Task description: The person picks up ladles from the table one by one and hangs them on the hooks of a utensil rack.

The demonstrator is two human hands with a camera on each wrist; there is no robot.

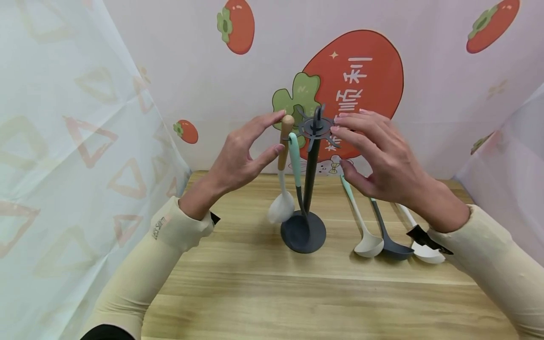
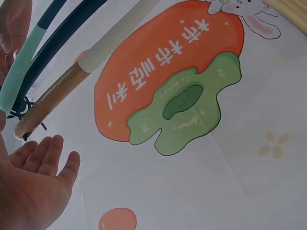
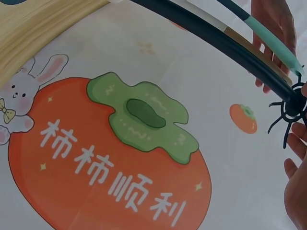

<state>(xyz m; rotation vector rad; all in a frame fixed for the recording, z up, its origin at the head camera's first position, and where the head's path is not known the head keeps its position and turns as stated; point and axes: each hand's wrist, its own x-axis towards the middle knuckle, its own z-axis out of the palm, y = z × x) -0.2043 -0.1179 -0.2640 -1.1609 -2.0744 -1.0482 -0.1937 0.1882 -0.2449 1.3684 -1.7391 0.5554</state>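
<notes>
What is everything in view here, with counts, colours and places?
utensil stand: one, dark grey, upright on the table
wooden-handled utensil: one, white head, hanging on the stand's left
mint-handled utensil: one, mint and dark, hanging beside it
cream ladle: one, mint handle end, on the table, right of the stand
dark ladle: one, mint handle end, beside it
white ladle: one, rightmost
table: one, wood-toned, below
printed backdrop: one, pale with orange fruit, behind
left hand: one, bare, beside the wooden handle
right hand: one, bare, by the stand's top
sleeves: two, cream, on the forearms
</notes>
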